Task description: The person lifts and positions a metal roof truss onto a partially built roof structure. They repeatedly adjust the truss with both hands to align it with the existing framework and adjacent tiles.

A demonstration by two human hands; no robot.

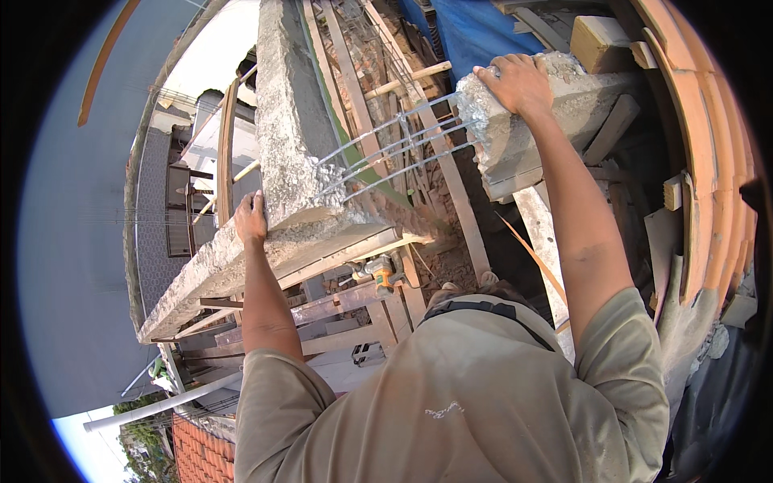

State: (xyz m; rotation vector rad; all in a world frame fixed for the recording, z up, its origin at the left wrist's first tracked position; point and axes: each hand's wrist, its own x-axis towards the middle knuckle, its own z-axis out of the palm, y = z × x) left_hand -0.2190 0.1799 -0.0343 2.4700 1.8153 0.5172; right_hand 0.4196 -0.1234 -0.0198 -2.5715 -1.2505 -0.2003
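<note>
My left hand (251, 217) grips the rough edge of a grey concrete beam (283, 121), its fingers bent over the edge. At the right, my right hand (519, 83) is hooked over the top of a broken concrete beam end (515, 149), fingers curled on its crumbled surface. Several bare steel reinforcing bars (394, 145) span the gap between the two concrete pieces. Neither hand holds a tool. Below the left beam, near my waist, a yellow and grey power tool (381, 272) lies among the boards.
Long planks (435, 145) and rubble lie below the bars. A dark opening is beside my right arm. Curved orange roof tiles (708, 161) rise at the far right, with a wooden block (600, 44) near them. Blue sheeting (487, 36) hangs behind; a white pipe (165, 409) runs lower left.
</note>
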